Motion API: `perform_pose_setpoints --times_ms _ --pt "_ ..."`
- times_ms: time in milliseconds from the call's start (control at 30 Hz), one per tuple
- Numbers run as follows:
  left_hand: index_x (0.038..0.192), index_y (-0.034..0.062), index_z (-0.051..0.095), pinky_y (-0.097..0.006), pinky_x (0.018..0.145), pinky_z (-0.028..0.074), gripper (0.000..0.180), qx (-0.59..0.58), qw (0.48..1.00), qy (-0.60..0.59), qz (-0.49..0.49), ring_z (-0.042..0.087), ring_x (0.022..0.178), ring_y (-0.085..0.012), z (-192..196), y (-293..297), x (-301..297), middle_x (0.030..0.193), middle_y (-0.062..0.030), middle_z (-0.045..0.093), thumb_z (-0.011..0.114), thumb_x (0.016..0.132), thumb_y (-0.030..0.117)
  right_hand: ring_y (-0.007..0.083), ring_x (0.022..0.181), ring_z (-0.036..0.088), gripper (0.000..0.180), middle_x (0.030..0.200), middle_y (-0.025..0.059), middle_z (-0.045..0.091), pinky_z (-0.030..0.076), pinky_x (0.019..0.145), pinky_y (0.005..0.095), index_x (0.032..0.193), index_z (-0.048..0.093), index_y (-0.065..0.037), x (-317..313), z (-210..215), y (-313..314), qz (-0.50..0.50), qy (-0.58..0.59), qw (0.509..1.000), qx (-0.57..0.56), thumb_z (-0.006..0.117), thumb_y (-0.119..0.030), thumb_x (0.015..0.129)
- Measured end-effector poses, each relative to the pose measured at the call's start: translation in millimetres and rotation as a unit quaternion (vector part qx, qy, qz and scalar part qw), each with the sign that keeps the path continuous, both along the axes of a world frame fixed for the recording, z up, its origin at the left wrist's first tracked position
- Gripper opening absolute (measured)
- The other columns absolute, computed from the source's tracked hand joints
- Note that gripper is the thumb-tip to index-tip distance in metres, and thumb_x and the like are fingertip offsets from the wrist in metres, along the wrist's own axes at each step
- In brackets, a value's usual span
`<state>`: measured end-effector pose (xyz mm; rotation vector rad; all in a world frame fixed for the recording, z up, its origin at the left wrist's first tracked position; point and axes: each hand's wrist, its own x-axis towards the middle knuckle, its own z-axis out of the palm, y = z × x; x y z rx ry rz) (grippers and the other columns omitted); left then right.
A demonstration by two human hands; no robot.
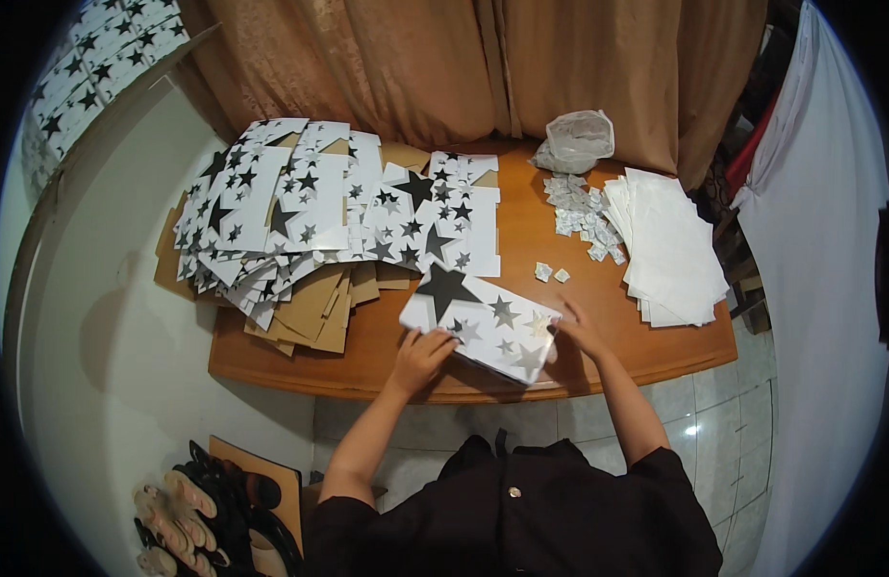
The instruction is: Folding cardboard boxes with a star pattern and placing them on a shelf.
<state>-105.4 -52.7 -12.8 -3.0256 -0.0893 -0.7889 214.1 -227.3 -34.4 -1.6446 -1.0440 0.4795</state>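
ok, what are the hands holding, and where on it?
Both hands grip the white star-printed box on the table: left hand at its near-left corner, right hand at its right end.

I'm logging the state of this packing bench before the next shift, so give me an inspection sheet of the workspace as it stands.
Surface: wooden table, mostly covered, bare strip along the near edge.
Job's things: white star-printed box lying tilted at the near edge; left hand on its near-left corner, right hand at its right end.
Clutter: fanned heap of flat star-printed box blanks over brown cardboard sheets; small silvery packets; clear plastic bag; stack of white paper sheets.
Grippers: both hands bare, resting on the box.
Cables: nothing seen.
Surroundings: tan curtain behind, white wall left, tiled floor, sandals lower left.
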Motion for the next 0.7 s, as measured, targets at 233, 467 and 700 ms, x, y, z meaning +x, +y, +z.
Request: perform_pose_setpoints --times_ms 233,467,700 --pt "0.138 -0.0026 0.025 -0.048 0.107 0.022 0.073 -0.385 0.868 -0.192 0.248 0.025 0.131 -0.0408 -54.8 -133.7 -2.6 0.140 -0.0257 0.025 0.061 0.086 0.032 0.0206 0.110 0.051 0.054 0.115 0.0096 0.056 0.040 0.095 0.0322 0.125 0.049 -0.002 -38.6 -28.9 -31.6 0.125 0.263 0.956 -0.027 0.070 -0.012 0.077" --pt "0.143 -0.0025 -0.011 -0.039 0.112 0.009 0.088 -0.655 0.701 -0.211 0.186 0.003 0.140 -0.0329 -62.8 -174.8 0.3 0.151 -0.0237 0.000 0.051 0.094 0.036 0.0223 0.119 0.045 0.061 0.125 0.0132 0.050 0.035 0.101 0.0346 0.131 0.042 0.001 -116.1 -4.0 -44.1 0.169 0.166 0.971 0.027 0.069 -0.009 0.077" --pt "0.143 -0.0020 -0.013 -0.039 0.112 0.009 0.085 -0.649 0.667 -0.325 0.170 0.003 0.140 -0.0323 31.3 -203.7 -45.8 0.151 -0.0221 0.000 0.049 0.095 0.031 0.0270 0.120 0.038 0.071 0.123 0.0139 0.037 0.031 0.101 0.0371 0.134 0.039 0.000 -178.8 76.2 -47.0 0.144 0.093 0.981 0.094 0.068 -0.036 0.080"
